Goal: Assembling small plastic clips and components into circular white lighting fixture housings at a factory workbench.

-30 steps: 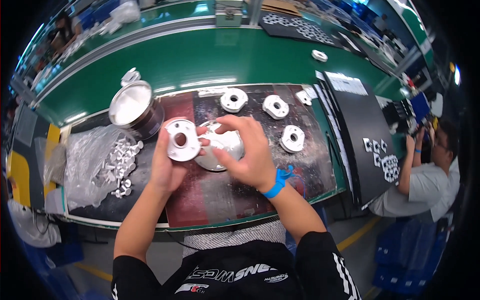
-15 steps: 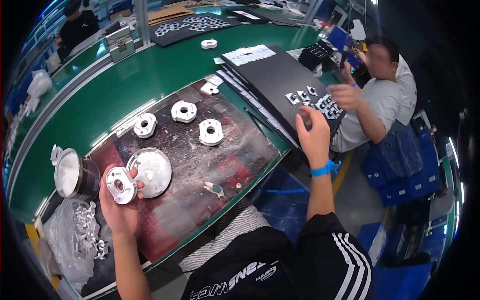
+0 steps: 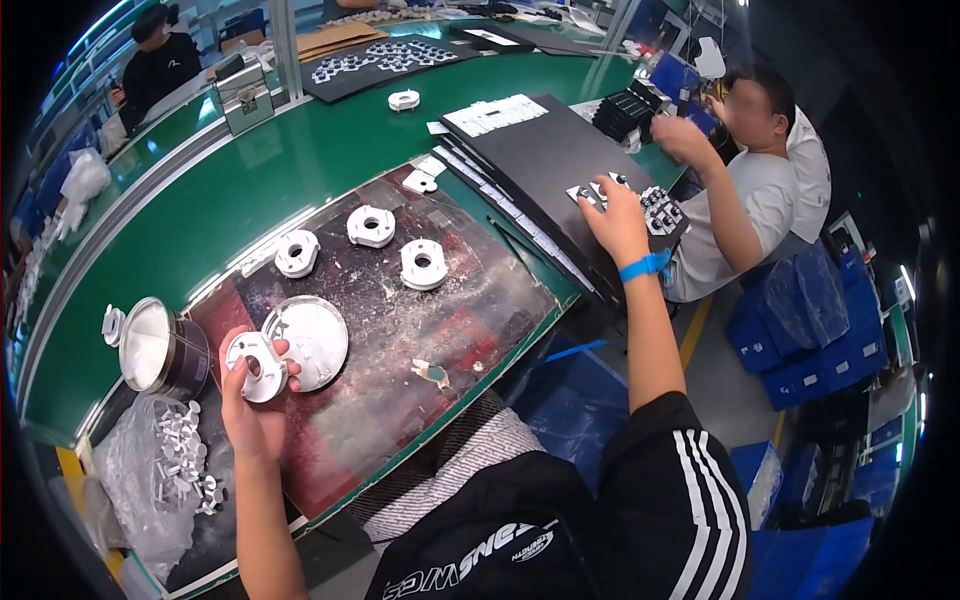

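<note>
Gripping a white ring-shaped part (image 3: 256,366) between thumb and fingers, the left hand (image 3: 252,405) keeps it raised beside the round metal disc (image 3: 306,342) on the stained mat (image 3: 400,350), while the right hand (image 3: 617,220) stretches to small black-and-white pieces (image 3: 655,208) on the dark tray (image 3: 545,160), fingers curled; whether it holds one I cannot tell; a co-worker's arm (image 3: 722,205) crowds that corner

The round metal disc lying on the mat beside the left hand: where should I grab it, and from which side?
The round metal disc lies flat, so I would pinch its rim. Probably come from its right, bare-mat side, because the left hand with the white ring part crowds the left edge.
</note>
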Tool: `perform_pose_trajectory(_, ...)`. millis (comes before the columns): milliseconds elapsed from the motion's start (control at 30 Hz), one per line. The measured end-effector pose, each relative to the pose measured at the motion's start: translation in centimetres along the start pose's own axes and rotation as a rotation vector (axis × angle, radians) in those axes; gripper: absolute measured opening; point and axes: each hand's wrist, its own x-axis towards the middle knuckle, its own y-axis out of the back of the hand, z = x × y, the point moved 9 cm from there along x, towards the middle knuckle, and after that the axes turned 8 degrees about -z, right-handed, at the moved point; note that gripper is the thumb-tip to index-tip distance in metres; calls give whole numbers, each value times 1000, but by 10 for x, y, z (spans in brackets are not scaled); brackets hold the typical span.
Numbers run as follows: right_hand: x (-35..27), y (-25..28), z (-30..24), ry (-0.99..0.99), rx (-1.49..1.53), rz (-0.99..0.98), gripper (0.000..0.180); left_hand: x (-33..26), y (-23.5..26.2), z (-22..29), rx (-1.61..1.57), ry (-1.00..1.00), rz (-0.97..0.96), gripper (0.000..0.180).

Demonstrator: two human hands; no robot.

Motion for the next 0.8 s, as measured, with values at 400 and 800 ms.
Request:
perform_pose_trajectory(400, 26, -27, -10, -205, 482, -220, 54, 0, -11, 3, 20, -23, -38, 50)
perform_pose_trajectory(800, -68, 7, -403, 899, 896, -486, 48, -3, -3, 17, 24, -157, -37, 76)
